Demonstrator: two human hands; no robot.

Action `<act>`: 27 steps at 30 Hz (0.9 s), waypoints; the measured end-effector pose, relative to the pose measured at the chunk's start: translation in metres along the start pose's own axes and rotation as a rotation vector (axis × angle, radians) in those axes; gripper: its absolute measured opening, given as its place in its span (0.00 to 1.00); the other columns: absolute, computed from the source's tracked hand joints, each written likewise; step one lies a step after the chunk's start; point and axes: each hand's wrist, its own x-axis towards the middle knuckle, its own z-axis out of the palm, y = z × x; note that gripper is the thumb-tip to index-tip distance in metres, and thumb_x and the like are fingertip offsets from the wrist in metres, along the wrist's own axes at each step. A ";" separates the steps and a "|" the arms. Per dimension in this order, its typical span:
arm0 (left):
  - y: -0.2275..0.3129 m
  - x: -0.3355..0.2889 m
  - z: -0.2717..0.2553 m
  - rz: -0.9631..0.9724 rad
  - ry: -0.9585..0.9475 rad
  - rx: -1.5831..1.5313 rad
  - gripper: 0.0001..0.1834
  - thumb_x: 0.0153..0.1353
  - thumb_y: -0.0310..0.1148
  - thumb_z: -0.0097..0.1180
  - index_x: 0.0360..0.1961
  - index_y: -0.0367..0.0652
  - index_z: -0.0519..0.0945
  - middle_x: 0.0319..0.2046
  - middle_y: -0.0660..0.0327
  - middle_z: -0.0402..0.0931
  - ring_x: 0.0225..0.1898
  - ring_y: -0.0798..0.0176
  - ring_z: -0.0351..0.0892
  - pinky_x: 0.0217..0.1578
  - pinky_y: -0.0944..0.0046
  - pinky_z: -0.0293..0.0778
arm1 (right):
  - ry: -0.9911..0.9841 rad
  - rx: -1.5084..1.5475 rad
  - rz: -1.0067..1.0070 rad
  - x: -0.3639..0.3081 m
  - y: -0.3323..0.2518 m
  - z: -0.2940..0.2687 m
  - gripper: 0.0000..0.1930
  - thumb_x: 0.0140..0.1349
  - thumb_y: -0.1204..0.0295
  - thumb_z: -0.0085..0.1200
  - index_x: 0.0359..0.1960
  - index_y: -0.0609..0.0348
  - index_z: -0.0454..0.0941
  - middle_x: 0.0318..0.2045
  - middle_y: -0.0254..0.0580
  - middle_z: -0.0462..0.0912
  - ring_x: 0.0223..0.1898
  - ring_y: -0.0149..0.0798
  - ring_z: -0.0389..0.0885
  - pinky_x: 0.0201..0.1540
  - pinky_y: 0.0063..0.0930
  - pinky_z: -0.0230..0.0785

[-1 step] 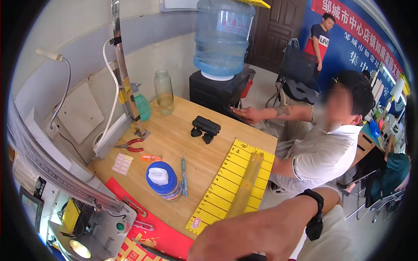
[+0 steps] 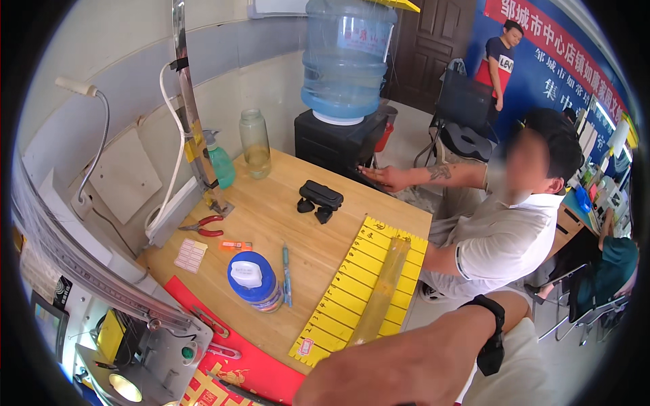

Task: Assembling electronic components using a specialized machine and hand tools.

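My right hand reaches in at the lower right, a black watch on its wrist. Its back faces up, and the fingers are hidden beyond the lower edge, so I cannot see what they hold, if anything. Just beyond it lies a yellow board ruled with black lines and handwritten numbers. A long clear plastic strip rests across the board, its near end by my hand. Left of the board are a blue pen and a jar with a blue lid. My left hand is out of sight.
A person in a white shirt sits at the table's right side, one hand at its edge. Red-handled pliers, a black case, a clear bottle and a green spray bottle stand or lie farther back. A sewing-machine-like metal device occupies the lower left.
My right hand has shifted very slightly near the lower edge. The things on the table look unmoved.
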 end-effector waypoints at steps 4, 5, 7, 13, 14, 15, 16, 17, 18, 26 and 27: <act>-0.002 -0.002 -0.006 0.033 -0.020 0.095 0.24 0.77 0.26 0.45 0.73 0.38 0.64 0.66 0.59 0.70 0.67 0.63 0.68 0.67 0.60 0.64 | 0.095 0.205 -0.016 -0.009 0.012 0.031 0.41 0.53 0.69 0.70 0.70 0.63 0.67 0.64 0.54 0.75 0.59 0.55 0.76 0.61 0.45 0.71; -0.004 -0.004 -0.008 -0.005 0.019 0.120 0.24 0.77 0.25 0.44 0.73 0.38 0.64 0.66 0.58 0.70 0.68 0.62 0.68 0.67 0.60 0.64 | 0.131 0.133 -0.158 -0.006 0.019 0.033 0.40 0.54 0.70 0.69 0.69 0.64 0.68 0.63 0.54 0.76 0.58 0.55 0.77 0.60 0.45 0.71; 0.006 -0.001 -0.013 0.062 -0.068 0.171 0.24 0.77 0.25 0.44 0.72 0.38 0.65 0.66 0.58 0.70 0.68 0.62 0.68 0.67 0.60 0.64 | 0.163 0.064 -0.300 0.000 0.016 0.027 0.39 0.54 0.70 0.69 0.69 0.64 0.68 0.62 0.54 0.76 0.56 0.55 0.77 0.60 0.45 0.71; -0.007 -0.003 -0.016 0.090 0.010 0.308 0.24 0.76 0.23 0.43 0.72 0.39 0.66 0.67 0.58 0.70 0.68 0.61 0.68 0.68 0.58 0.63 | -0.134 0.013 -0.078 0.013 -0.011 0.014 0.36 0.59 0.71 0.65 0.69 0.67 0.66 0.57 0.55 0.78 0.50 0.55 0.79 0.52 0.46 0.73; -0.005 -0.001 -0.015 0.100 -0.001 0.313 0.24 0.76 0.23 0.43 0.72 0.39 0.66 0.68 0.58 0.70 0.68 0.61 0.68 0.68 0.58 0.63 | 0.046 0.056 -0.221 0.007 0.006 0.031 0.35 0.60 0.72 0.64 0.69 0.68 0.66 0.54 0.56 0.79 0.49 0.56 0.79 0.50 0.46 0.73; -0.006 -0.001 -0.018 0.102 0.002 0.314 0.24 0.76 0.23 0.43 0.72 0.39 0.66 0.68 0.58 0.70 0.68 0.61 0.68 0.68 0.58 0.63 | 0.225 0.101 -0.364 0.011 0.012 0.038 0.33 0.62 0.73 0.62 0.68 0.68 0.66 0.51 0.57 0.79 0.47 0.56 0.79 0.49 0.46 0.74; -0.008 0.000 -0.024 0.164 -0.064 0.368 0.24 0.76 0.24 0.44 0.72 0.39 0.66 0.68 0.58 0.70 0.68 0.61 0.67 0.68 0.58 0.62 | 0.223 0.103 -0.367 0.011 0.013 0.039 0.33 0.62 0.73 0.62 0.68 0.68 0.66 0.51 0.57 0.79 0.47 0.56 0.79 0.49 0.46 0.74; -0.009 0.000 -0.026 0.226 -0.129 0.422 0.23 0.77 0.24 0.44 0.72 0.39 0.67 0.68 0.58 0.70 0.68 0.61 0.67 0.69 0.58 0.62 | 0.204 0.164 -0.401 0.012 0.014 0.040 0.31 0.64 0.74 0.60 0.68 0.69 0.66 0.49 0.57 0.80 0.46 0.56 0.79 0.48 0.45 0.74; -0.005 0.000 -0.026 0.208 -0.134 0.391 0.23 0.77 0.24 0.45 0.71 0.39 0.67 0.68 0.58 0.70 0.68 0.61 0.67 0.69 0.58 0.62 | 0.186 0.219 -0.434 0.013 0.014 0.039 0.29 0.65 0.75 0.58 0.68 0.69 0.66 0.46 0.56 0.80 0.44 0.55 0.79 0.46 0.45 0.75; 0.004 0.003 -0.014 0.132 -0.065 0.312 0.23 0.77 0.25 0.45 0.71 0.39 0.67 0.68 0.58 0.70 0.68 0.61 0.67 0.69 0.59 0.62 | 0.369 -0.104 -0.620 0.026 0.013 0.042 0.21 0.72 0.75 0.51 0.65 0.69 0.69 0.45 0.50 0.80 0.39 0.49 0.81 0.44 0.41 0.78; 0.004 0.002 -0.014 0.127 -0.058 0.312 0.23 0.77 0.25 0.45 0.71 0.39 0.67 0.68 0.58 0.70 0.68 0.61 0.67 0.69 0.59 0.62 | 0.397 -0.114 -0.630 0.027 0.013 0.043 0.20 0.72 0.75 0.51 0.64 0.69 0.70 0.45 0.49 0.80 0.39 0.48 0.82 0.44 0.41 0.78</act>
